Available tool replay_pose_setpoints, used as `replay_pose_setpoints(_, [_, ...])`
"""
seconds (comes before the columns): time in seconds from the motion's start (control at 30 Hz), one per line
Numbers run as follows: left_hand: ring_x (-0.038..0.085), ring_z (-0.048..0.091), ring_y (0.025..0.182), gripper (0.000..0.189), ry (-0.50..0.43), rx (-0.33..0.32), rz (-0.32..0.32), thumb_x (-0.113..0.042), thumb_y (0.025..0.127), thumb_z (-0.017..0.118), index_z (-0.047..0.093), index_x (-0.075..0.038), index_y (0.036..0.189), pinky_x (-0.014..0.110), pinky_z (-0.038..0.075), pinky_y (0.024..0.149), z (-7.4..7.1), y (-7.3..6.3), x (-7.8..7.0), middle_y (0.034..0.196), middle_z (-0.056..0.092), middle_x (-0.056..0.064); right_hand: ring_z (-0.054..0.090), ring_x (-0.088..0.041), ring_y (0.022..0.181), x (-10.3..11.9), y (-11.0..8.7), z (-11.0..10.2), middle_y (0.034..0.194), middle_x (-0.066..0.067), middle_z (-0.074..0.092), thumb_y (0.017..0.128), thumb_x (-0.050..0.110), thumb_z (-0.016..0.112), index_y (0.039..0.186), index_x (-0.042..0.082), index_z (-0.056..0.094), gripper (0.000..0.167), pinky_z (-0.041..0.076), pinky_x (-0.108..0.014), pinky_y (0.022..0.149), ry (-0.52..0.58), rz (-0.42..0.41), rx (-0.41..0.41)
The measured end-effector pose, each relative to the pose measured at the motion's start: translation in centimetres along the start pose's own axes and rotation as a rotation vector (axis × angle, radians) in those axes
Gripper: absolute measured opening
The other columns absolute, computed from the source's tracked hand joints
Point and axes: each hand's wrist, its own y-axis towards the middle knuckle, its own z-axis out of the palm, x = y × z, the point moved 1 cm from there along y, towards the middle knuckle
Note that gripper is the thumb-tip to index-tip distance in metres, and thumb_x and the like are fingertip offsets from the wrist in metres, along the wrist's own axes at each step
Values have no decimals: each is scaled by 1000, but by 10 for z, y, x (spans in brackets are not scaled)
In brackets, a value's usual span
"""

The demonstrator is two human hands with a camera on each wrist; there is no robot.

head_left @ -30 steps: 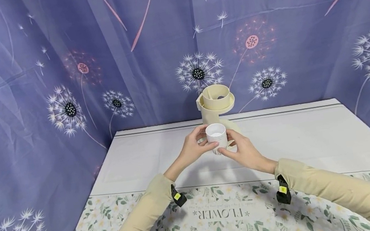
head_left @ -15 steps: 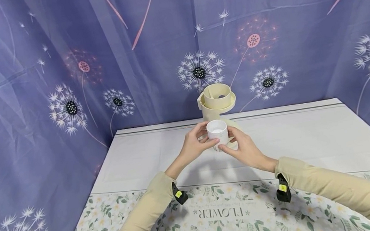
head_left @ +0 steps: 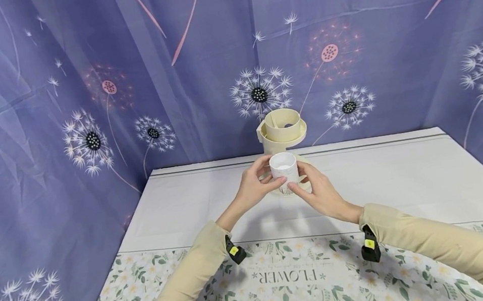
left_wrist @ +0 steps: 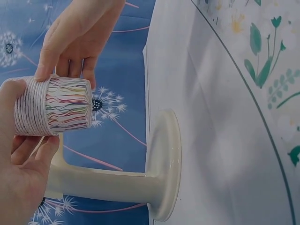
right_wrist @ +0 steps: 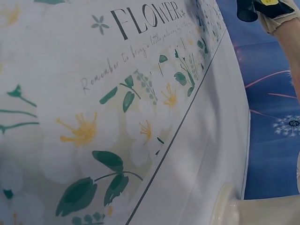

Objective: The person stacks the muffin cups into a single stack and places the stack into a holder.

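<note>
Both hands hold a stack of nested paper cups (head_left: 283, 169) above the table, rims upward. The left wrist view shows the packed rims of the stack (left_wrist: 56, 105) and wavy coloured stripes on the outermost cup. My left hand (head_left: 253, 185) grips one side, thumb across the front. On the opposite side, my right hand (head_left: 320, 190) pinches it between thumb and fingers. Just behind the cups stands a cream-coloured stand (head_left: 283, 127) with a round open holder on top. The cups and hands partly hide its column and round base (left_wrist: 168, 164). Neither hand shows in the right wrist view.
A white table (head_left: 378, 178) carries a cloth with a floral band and the word FLOWER (head_left: 287, 276). Purple curtains (head_left: 195, 75) with dandelion prints hang behind and at the sides. The stand is close to the table's back edge.
Both hands have lifted the paper cup stack slightly up and toward the stand, still holding it from both sides. The stand stays in place.
</note>
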Motion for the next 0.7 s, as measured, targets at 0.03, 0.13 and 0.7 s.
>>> replay_pose_setpoints(0.03, [30,61,117,60,1,-2,1,-12,82,77,50,-8,136,26,53,96,0,0,-1,129,60,14,56,-27,106,0,0,0,127,-16,55,95,20,62,143,2,38,57,54,-51,83,0,-1,0])
replay_pose_setpoints(0.13, [30,61,117,60,4,-2,3,-13,82,78,50,-9,136,26,53,96,0,1,-3,129,60,14,56,-27,106,0,0,-1,127,-17,54,96,21,60,144,2,36,57,54,-51,83,-4,-3,-1])
replay_pose_setpoints(0.7, [32,55,125,60,-27,-7,6,-6,86,73,44,-5,139,36,48,104,-1,4,-19,132,55,20,55,-27,104,1,7,-4,116,-17,56,99,19,55,142,0,38,51,54,-44,82,-7,-41,-55])
